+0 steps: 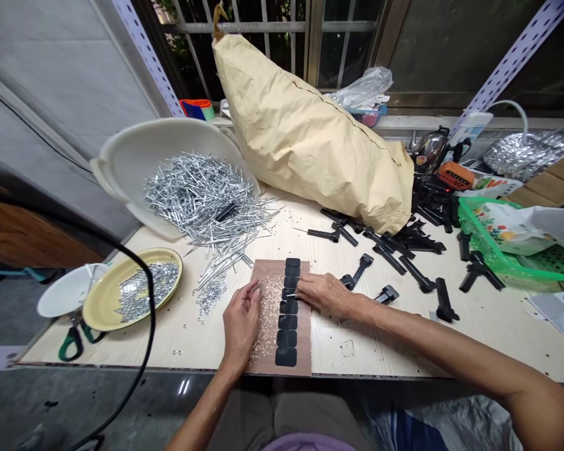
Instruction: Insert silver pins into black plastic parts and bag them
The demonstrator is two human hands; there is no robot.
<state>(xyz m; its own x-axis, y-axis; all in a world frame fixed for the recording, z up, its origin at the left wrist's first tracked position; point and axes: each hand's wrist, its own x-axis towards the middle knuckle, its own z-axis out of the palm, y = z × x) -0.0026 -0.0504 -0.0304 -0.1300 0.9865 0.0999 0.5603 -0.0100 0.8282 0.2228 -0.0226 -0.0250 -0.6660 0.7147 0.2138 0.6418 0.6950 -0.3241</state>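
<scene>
left hand (241,322) resting on the left side of a brown board (303,352) at the table's (357,341) near edge, fingers loosely bent, nothing gripped, right hand (320,292) fingers pinched on one black piece (287,292) in the column down the board, heap of silver nails (202,194) behind

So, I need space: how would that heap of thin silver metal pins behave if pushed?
The heap of thin silver metal pins would likely scatter and roll: strays already fan across the pale wooden table. Tangled together, it probably drags as a heavy clump.
</scene>
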